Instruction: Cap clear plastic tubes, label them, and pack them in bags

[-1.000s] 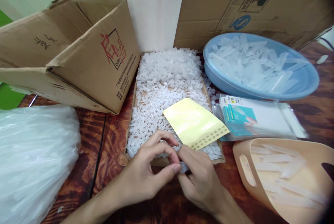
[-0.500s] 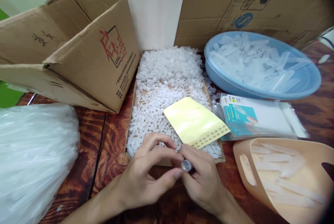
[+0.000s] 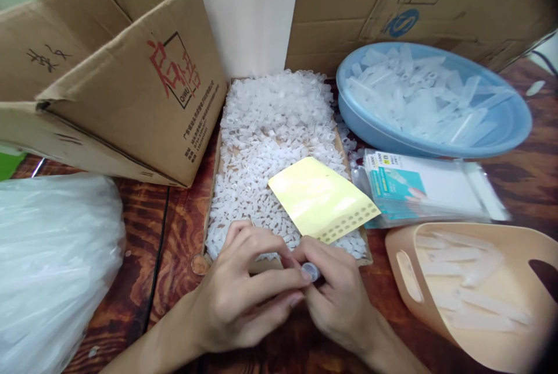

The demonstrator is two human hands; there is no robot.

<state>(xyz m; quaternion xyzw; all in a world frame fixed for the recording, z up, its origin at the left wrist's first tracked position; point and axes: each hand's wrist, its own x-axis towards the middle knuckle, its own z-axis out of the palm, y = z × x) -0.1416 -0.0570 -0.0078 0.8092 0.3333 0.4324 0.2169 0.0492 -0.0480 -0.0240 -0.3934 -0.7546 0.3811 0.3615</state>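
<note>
My right hand (image 3: 337, 292) is closed round a small translucent plastic tube (image 3: 310, 272), whose round end faces me. Most of the tube is hidden in the fingers. Close against it on the left, my left hand (image 3: 248, 281) has its thumb and fingertips drawn together at the tube's side; whatever they may pinch is too small to make out. Just beyond the hands, a yellow sheet (image 3: 322, 196) with rows of small round dots lies on a shallow cardboard tray (image 3: 211, 199). Many small white plastic pieces (image 3: 248, 188) and clear caps (image 3: 276, 100) fill that tray.
A blue basin (image 3: 375, 138) of translucent tubes stands at the back right. In front of it lie printed plastic packets (image 3: 449, 188) and a peach basket (image 3: 403, 272) with several tubes. An open carton (image 3: 174, 124) and a full plastic bag (image 3: 56, 263) occupy the left.
My left fingers have shifted from beside the tube's end to close against its side. My right hand still holds the tube. The view has moved slightly.
</note>
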